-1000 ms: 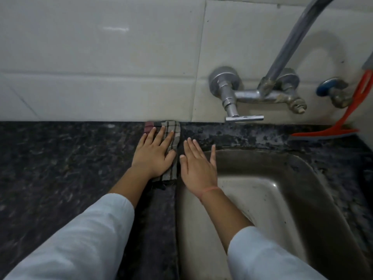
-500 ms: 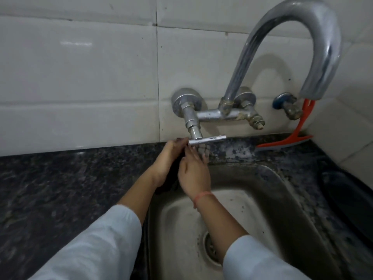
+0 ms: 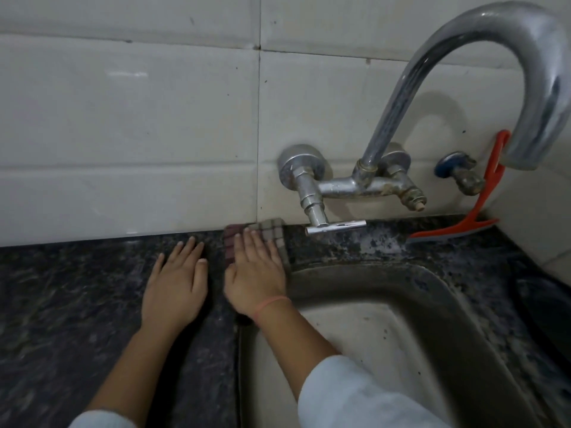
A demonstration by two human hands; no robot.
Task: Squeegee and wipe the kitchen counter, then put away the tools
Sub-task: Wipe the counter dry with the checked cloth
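Against the tiles (image 3: 123, 118) beside the sink (image 3: 401, 282) corner, the checked cloth (image 3: 272, 230) lies pinned under the right hand (image 3: 256, 273), grip wide and flat like the left hand (image 3: 177, 279) on the surface (image 3: 61, 288), so a sideways wipe may drop it in.

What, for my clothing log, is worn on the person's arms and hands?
The left hand and the right hand are bare: no gloves and no rings that show. The right wrist carries a thin pinkish-orange band. The left sleeve and the right sleeve are pale, whitish cloth and leave the forearms uncovered.
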